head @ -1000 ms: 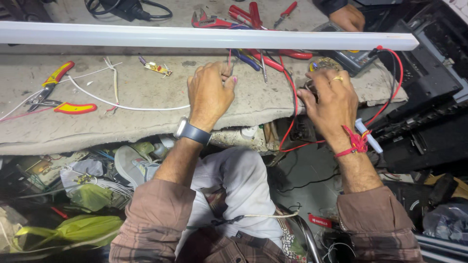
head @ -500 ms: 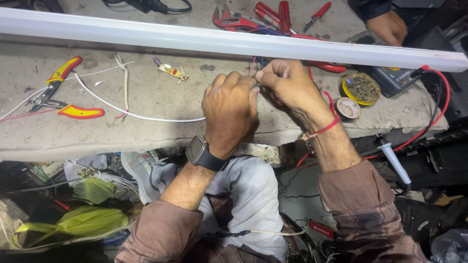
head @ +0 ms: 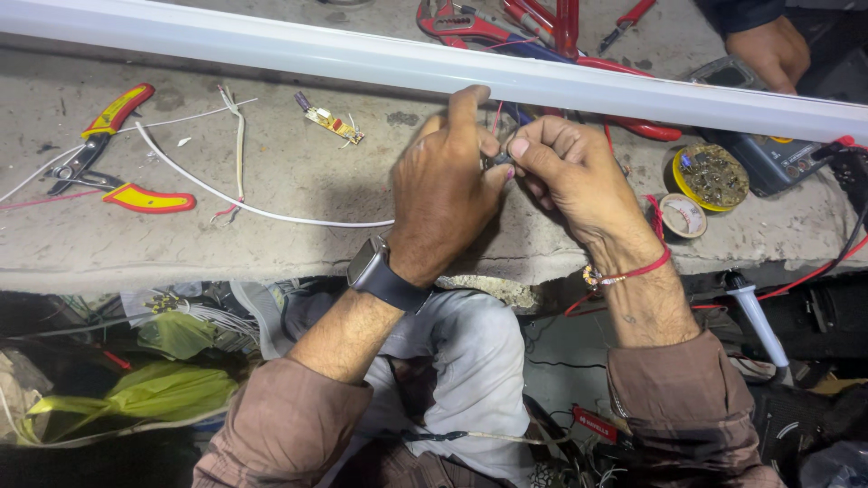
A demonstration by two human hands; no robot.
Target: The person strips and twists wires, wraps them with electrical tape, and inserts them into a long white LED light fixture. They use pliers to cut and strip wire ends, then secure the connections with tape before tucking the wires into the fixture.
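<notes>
A small dark part (head: 499,161), too tiny to identify, sits pinched between the fingertips of both hands above the concrete bench (head: 298,226), just in front of the long white tube light (head: 362,54) that runs across the whole view.

At the far left, a pair of red-and-yellow pliers (head: 113,154) lies open on the bench, with thin white wires (head: 240,203) curving past it. Further right, a small yellow circuit board (head: 330,122) rests near the tube.

The left hand (head: 443,194), wearing a dark wristwatch (head: 380,271), is curled narrow, its thumb and forefinger closed on the part. The right hand (head: 570,176), with a red thread bracelet (head: 628,271) at the wrist, meets it, fingers also closed tight on the same part.

Right of the hands stand a yellow-rimmed round tin (head: 710,176) and a smaller tape roll (head: 683,215). Red-handled tools (head: 542,23) lie beyond the tube. Another person's hand (head: 768,50) rests at the upper right.
</notes>
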